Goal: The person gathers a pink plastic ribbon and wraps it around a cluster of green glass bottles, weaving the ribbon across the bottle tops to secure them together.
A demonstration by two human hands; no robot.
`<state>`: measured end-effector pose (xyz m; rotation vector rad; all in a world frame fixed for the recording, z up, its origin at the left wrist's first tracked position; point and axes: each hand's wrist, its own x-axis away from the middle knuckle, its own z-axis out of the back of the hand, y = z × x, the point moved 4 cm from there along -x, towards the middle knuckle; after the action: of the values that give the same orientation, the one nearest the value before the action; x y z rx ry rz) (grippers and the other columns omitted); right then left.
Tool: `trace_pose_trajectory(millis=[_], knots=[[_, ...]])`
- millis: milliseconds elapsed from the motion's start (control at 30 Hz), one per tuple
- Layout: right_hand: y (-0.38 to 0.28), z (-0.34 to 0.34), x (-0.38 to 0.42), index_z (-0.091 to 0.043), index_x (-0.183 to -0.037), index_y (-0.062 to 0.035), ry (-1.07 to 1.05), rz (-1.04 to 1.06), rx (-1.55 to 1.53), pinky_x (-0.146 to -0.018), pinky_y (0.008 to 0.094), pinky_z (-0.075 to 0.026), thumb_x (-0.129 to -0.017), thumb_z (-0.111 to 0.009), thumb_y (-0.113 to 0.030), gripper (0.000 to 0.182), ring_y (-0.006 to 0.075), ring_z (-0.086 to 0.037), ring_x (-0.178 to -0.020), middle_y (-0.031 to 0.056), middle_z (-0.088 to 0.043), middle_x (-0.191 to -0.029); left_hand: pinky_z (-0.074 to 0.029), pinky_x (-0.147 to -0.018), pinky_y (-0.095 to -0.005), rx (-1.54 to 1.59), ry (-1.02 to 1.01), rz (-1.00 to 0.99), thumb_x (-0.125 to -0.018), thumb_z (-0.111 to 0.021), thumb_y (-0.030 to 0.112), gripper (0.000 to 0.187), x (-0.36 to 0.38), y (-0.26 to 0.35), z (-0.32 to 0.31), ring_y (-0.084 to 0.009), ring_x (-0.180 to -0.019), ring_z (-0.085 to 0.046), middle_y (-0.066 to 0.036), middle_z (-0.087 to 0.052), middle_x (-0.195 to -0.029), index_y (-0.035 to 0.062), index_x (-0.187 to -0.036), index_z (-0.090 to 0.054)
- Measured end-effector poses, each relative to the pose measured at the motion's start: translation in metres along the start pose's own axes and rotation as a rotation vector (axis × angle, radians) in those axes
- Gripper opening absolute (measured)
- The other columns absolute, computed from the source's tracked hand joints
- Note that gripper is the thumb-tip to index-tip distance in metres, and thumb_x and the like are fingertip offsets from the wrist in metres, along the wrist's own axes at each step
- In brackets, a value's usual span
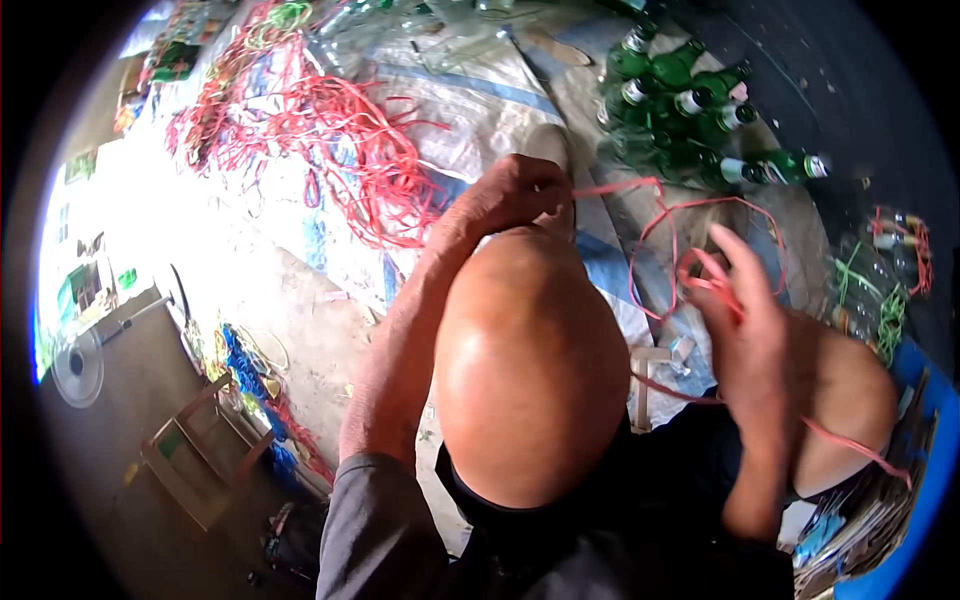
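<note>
My left hand [522, 190] is closed beyond my raised knee, gripping one end of a red plastic string [618, 188]. From there the string runs right in loose loops to my right hand [745, 320]. Some of it is wound about the right thumb and fingers, which are bent round it with one finger raised. A further length trails below the right wrist, across my other leg. Beyond this hand stand and lean several green glass bottles [680, 105], bunched together.
A tangled heap of red string [360, 150] lies on white woven sacking [470, 120]. Several clear bottles tied with green string [870, 290] are at right, above flattened cardboard [870, 530]. At left are a wooden stool [205, 455], blue string [255, 385] and a fan [80, 368].
</note>
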<state>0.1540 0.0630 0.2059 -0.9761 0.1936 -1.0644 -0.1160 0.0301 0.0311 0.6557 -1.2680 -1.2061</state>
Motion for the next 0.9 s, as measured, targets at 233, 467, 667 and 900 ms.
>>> trace_pose_trajectory(millis=[233,467,667,900], knots=[[0.021,-0.092,-0.061,-0.054,-0.140,-0.0055,-0.079,0.028,0.102,-0.085,0.0463,-0.051,-0.100,-0.053,-0.028,0.046,0.0463,-0.066,-0.097,0.0281,-0.068,-0.105,-0.056,-0.081,-0.0342,0.053,-0.109,-0.098,-0.093,-0.071,0.018,0.019,0.001,0.029,0.004,-0.0175,-0.088,-0.072,-0.010,-0.077,-0.093,0.0045,-0.104,-0.077],[0.066,-0.096,-0.060,-0.053,-0.089,-0.0007,-0.069,0.062,0.037,-0.062,0.0492,-0.046,-0.103,-0.054,-0.020,0.023,0.0477,-0.058,-0.073,0.0272,-0.058,-0.078,-0.056,-0.074,-0.0360,-0.026,-0.030,-0.187,-0.092,-0.072,0.020,0.018,0.003,-0.026,0.010,-0.0190,-0.080,-0.071,-0.011,-0.076,-0.087,0.0037,-0.098,-0.077],[0.044,-0.051,-0.050,-0.050,-0.084,0.0009,-0.026,0.025,0.060,-0.058,0.0445,-0.040,-0.104,-0.055,-0.019,0.028,0.0345,-0.047,-0.058,0.0231,-0.049,-0.069,-0.056,-0.077,-0.0417,-0.365,0.391,0.213,-0.092,-0.066,0.013,0.015,0.037,-0.132,0.054,-0.0322,-0.086,-0.072,-0.017,-0.073,-0.092,0.0060,-0.099,-0.077],[0.028,-0.014,-0.032,-0.057,-0.091,0.0018,-0.003,-0.052,0.077,-0.058,0.0378,-0.040,-0.105,-0.056,-0.020,0.026,0.0190,-0.047,-0.060,0.0150,-0.048,-0.067,-0.056,-0.085,-0.0464,-0.674,0.673,0.225,-0.094,-0.061,0.011,0.018,0.084,-0.190,0.100,-0.0400,-0.097,-0.070,-0.017,-0.071,-0.104,0.0045,-0.105,-0.074]])
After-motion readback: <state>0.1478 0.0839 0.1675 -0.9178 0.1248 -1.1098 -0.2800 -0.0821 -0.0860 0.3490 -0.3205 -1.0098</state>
